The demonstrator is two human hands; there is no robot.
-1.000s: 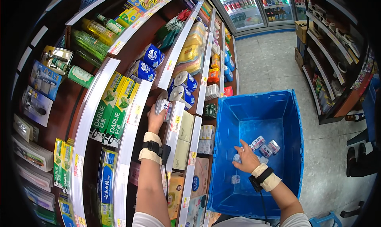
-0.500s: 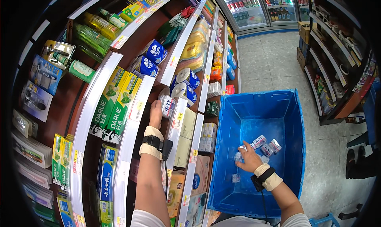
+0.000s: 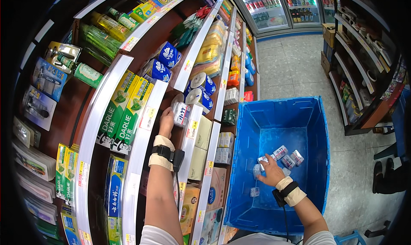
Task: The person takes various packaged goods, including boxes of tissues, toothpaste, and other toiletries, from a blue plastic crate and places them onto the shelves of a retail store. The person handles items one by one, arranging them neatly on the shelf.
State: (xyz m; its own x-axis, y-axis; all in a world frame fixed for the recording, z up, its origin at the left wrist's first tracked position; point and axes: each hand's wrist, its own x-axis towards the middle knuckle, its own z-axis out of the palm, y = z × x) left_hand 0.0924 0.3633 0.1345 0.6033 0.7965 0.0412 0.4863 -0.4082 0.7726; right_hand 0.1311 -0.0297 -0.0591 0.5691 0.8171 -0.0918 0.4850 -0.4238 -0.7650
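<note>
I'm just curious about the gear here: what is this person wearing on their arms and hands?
Both hands are bare, no gloves. Each wrist carries a beige wrap with a black strap over it: left wrist band holds a small black box, right wrist band likewise, with a thin black cable trailing down the forearm. White short sleeves show at the lower edge.

1. Green toothpaste cartons (image 3: 128, 110): stacked side by side on a shelf at left.
2. Blue-and-white round packs (image 3: 165, 61): set on the shelf above, tilted outward.
3. Green bottles (image 3: 100, 33): lying on the upper shelf at far left.
4. Yellow packets (image 3: 209, 52): arranged in a row on a shelf further along the aisle.
5. Glass-door drink coolers (image 3: 278, 5): located at the far end of the aisle.
6. Grey tiled floor (image 3: 291, 69): between the shelving units.
7. Dark wooden shelving (image 3: 364, 73): along the right side, holding small goods.
</note>
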